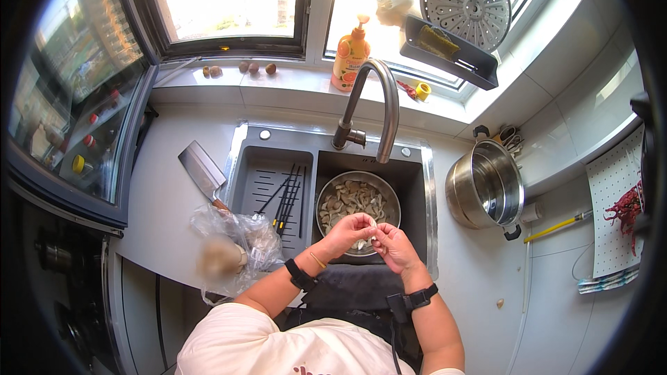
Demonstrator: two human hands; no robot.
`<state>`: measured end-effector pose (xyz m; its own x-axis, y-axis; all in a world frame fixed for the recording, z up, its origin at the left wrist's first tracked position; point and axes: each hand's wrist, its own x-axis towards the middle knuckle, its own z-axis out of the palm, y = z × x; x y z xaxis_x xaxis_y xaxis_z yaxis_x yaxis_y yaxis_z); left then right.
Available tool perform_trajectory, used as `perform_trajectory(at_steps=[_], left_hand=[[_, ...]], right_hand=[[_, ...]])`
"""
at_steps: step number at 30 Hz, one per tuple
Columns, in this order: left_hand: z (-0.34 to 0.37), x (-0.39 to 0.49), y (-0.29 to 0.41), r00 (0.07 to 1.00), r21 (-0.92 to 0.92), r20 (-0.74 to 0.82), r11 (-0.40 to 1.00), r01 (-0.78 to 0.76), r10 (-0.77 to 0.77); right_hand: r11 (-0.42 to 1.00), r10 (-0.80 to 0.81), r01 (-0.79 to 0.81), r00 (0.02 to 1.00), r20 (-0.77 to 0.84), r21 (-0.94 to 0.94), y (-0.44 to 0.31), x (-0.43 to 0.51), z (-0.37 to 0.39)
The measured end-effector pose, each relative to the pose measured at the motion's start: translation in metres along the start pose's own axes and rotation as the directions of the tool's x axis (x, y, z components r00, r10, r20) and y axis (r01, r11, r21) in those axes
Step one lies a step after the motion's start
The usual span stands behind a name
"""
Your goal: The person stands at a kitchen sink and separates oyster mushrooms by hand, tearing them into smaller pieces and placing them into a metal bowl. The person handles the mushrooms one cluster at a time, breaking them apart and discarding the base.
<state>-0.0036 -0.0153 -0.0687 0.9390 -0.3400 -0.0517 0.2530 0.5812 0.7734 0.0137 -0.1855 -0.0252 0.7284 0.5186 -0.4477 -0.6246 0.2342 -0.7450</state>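
Observation:
Both my hands meet over the near edge of a round metal bowl (pixel 398 209) standing in the right basin of the sink (pixel 431 203). Torn oyster mushrooms (pixel 350 198) fill the bowl. My left hand (pixel 348 237) and my right hand (pixel 397 247) pinch a small pale mushroom piece (pixel 373 225) between their fingertips. Left of the sink, a clear plastic bag (pixel 255 232) lies on the counter, with a blurred brownish mushroom clump (pixel 221 259) at its near side. The steel faucet (pixel 391 109) arches above the far part of the bowl.
A cleaver (pixel 202 169) lies on the left counter. Several black chopsticks (pixel 288 200) lie in the left basin. A steel pot (pixel 464 187) stands right of the sink. On the sill are a pump bottle (pixel 350 60), a dark caddy (pixel 469 69) and a perforated steamer plate (pixel 465 5).

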Motion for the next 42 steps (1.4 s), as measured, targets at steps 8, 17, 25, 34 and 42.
perform_trajectory(at_steps=[8, 17, 25, 34, 42], left_hand=[[0.003, -0.001, 0.010, 0.994, 0.463, -0.052, 0.884, -0.059, 0.094], [-0.031, 0.006, -0.005, 0.925, 0.553, -0.304, 0.833, -0.022, 0.226], [-0.034, 0.018, -0.029, 0.963, 0.562, -0.240, 0.826, 0.039, 0.118], [-0.032, 0.016, -0.025, 0.974, 0.517, -0.215, 0.854, 0.057, 0.065], [-0.018, 0.006, -0.022, 0.986, 0.391, -0.165, 0.917, 0.078, -0.013]], right_hand=[[1.000, 0.028, -0.027, 0.998, 0.060, -0.013, -0.005, -0.009, -0.003], [0.951, -0.239, 0.189, 0.952, -0.194, -0.243, -0.012, 0.000, -0.017], [0.936, -0.309, 0.223, 0.889, -0.337, -0.272, 0.002, 0.035, -0.018], [0.980, -0.194, 0.197, 0.956, -0.220, -0.004, -0.004, -0.013, -0.015], [0.959, -0.228, 0.256, 0.952, -0.204, 0.122, -0.009, -0.070, -0.021]])
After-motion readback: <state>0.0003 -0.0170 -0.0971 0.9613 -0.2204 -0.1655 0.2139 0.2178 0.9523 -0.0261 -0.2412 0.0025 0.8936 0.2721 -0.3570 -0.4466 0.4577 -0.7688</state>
